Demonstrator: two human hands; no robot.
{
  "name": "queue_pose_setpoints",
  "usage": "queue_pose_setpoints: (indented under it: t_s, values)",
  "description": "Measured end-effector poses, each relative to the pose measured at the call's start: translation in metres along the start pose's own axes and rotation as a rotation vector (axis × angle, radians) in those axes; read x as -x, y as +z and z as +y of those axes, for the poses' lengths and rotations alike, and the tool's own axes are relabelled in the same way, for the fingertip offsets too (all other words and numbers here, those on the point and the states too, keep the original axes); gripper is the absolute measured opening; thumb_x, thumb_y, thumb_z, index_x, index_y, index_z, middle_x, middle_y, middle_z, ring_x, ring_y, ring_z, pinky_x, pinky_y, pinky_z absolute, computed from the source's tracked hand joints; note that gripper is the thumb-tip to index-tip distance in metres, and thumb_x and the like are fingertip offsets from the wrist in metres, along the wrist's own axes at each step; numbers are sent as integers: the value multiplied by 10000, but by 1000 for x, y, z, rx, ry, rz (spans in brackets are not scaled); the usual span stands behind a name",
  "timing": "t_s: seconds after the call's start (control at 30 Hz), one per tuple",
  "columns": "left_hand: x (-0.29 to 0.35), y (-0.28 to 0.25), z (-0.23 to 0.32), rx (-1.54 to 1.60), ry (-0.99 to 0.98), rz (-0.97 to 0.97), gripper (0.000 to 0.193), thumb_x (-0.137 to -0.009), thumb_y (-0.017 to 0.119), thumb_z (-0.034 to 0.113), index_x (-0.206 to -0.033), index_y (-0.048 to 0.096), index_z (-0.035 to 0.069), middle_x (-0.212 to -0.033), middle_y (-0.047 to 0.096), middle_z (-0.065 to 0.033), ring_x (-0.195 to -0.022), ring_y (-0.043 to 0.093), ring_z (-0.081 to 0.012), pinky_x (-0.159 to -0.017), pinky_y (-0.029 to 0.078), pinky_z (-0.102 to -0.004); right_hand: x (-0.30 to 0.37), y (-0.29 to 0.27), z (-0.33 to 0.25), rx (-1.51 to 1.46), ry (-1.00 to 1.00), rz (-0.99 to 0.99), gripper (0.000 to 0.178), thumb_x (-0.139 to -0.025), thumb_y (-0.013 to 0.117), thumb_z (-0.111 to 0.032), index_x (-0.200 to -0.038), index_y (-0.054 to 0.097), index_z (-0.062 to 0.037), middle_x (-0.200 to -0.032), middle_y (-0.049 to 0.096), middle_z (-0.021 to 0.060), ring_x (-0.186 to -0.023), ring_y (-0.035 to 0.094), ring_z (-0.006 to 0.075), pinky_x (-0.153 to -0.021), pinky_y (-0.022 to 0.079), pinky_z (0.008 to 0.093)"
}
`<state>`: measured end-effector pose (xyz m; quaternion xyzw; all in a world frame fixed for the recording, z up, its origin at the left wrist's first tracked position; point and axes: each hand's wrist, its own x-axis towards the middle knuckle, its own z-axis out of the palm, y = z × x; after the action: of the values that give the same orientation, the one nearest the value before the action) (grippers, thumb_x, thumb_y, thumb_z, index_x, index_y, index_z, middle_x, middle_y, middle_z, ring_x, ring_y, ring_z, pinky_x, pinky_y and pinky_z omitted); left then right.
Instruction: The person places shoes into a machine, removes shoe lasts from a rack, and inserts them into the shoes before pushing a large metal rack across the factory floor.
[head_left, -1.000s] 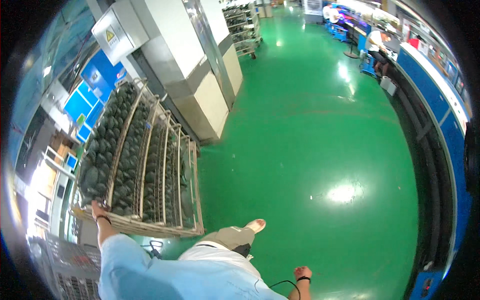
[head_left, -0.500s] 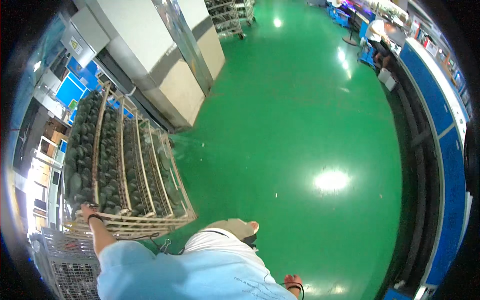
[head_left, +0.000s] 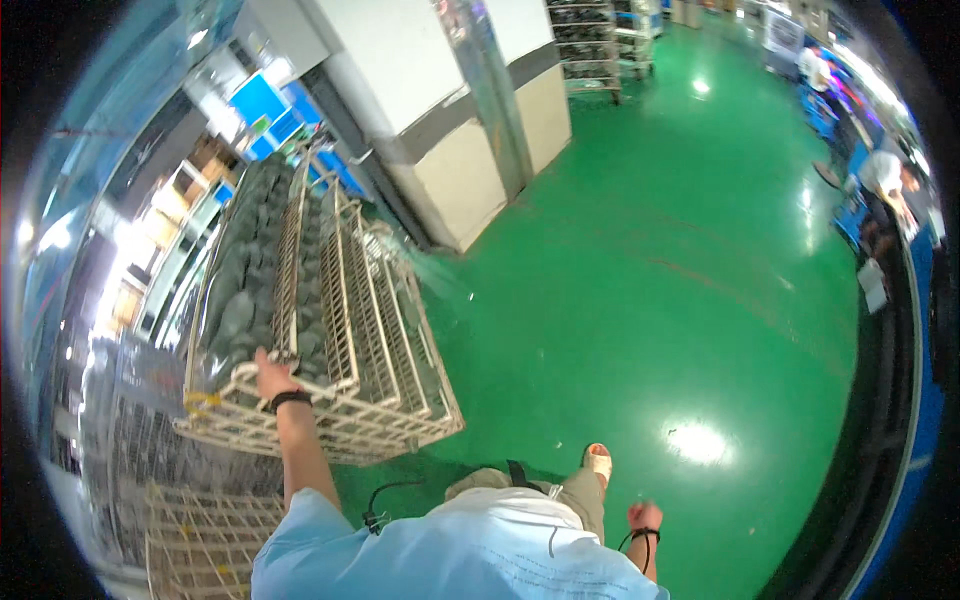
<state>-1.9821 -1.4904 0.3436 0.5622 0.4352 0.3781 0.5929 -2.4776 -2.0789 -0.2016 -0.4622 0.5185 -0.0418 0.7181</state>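
A cream metal rack cart (head_left: 350, 415) stands at my left, with several tiers full of dark grey-green rounded pieces (head_left: 240, 300) whose kind I cannot make out. My left hand (head_left: 272, 375) is closed around the rail at its near top edge. Low at my right side hangs my right hand (head_left: 645, 516), its fingers curled in with nothing visible in them. It touches nothing and has a dark cord around the wrist.
A white and beige pillar (head_left: 470, 185) stands just beyond the cart on the green floor (head_left: 620, 300). Another rack (head_left: 585, 50) stands farther off. People (head_left: 885, 185) sit along a workbench on the right. A second wire cart (head_left: 215, 545) is behind my left arm.
The view has swung left, so the cart, pillar and far rack appear farther right. My left hand stays on the cart's rail. My right hand shows higher, and a sandalled foot has come forward.
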Motion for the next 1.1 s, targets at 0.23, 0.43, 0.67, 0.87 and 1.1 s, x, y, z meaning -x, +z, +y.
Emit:
queue_pose_setpoints:
  t_s: [0.23,0.43,0.67,0.87,1.1]
  values:
    - [31,-42,73,136,58,-25,667,-913,610,453,-1359,465,-21,-1024,567,-145,-905,534,-285,-864,403,-526,22,136,-285,-97,252,-11,103,-857,505,-84,-763,465,-74,-674,523,68,-550,504,175,-463,420,304]
    - [169,13,69,185,-23,-77,506,-922,614,384,-1217,460,4,-1079,533,-96,-1027,508,-206,-873,421,-380,-69,161,-375,92,306,59,64,-836,437,-57,-788,400,-78,-581,425,79,-465,421,217,-408,339,328]
    - [272,-74,82,4,131,-887,517,-947,591,179,-1358,337,-6,-1339,443,-115,-1252,437,-195,-1029,380,-360,149,457,-476,73,-223,-888,350,-998,489,-228,-1275,505,-15,-1011,634,133,-873,619,231,-755,509,317]
    - [239,-251,154,-410,755,-386,209,-877,601,163,-936,674,-25,-810,688,-138,-729,666,-301,-653,532,-381,365,521,-511,57,-1018,-1147,481,-1035,401,-292,-1421,395,-5,-1366,476,206,-1251,478,317,-1072,354,458]
    - [135,-403,113,-697,897,181,632,-985,333,471,-979,635,-84,-1241,576,-270,-1186,546,-370,-1045,371,-456,343,552,-484,117,-1677,-388,438,-871,614,-213,-1247,491,-24,-1401,431,212,-1291,439,361,-1087,352,498]
